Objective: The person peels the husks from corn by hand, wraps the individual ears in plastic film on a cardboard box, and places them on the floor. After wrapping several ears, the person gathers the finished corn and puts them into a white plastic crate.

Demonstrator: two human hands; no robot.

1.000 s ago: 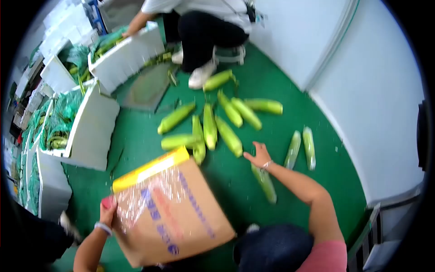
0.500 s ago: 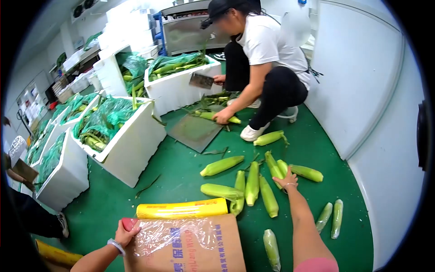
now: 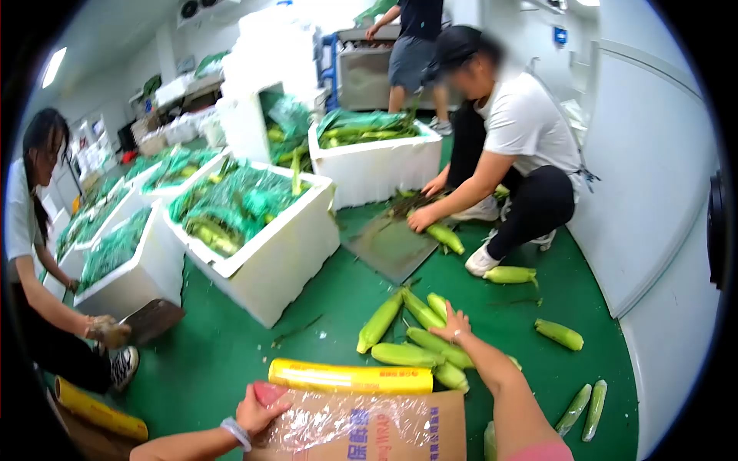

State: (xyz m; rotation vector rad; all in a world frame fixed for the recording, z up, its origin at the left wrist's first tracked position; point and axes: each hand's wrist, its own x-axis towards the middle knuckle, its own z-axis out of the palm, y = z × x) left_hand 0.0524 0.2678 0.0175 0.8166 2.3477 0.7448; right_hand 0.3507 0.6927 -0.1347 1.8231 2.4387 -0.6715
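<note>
Beneath us spreads a green floor (image 3: 231,338). Left of centre, we see a white foam box (image 3: 284,265) holding corn under green plastic. At the bottom middle of the frame is our cardboard carton (image 3: 338,443), clear film (image 3: 323,415) across it, a yellow roll (image 3: 350,376) along its upper edge. Ears of corn (image 3: 406,355) lie bunched just above the roll; two film-wrapped ears (image 3: 593,411) sit at lower right. Our left grip (image 3: 260,415) clasps the carton's upper-left corner; our right grip (image 3: 453,329) touches the bunch, though whether it grasps one we cannot tell.
</note>
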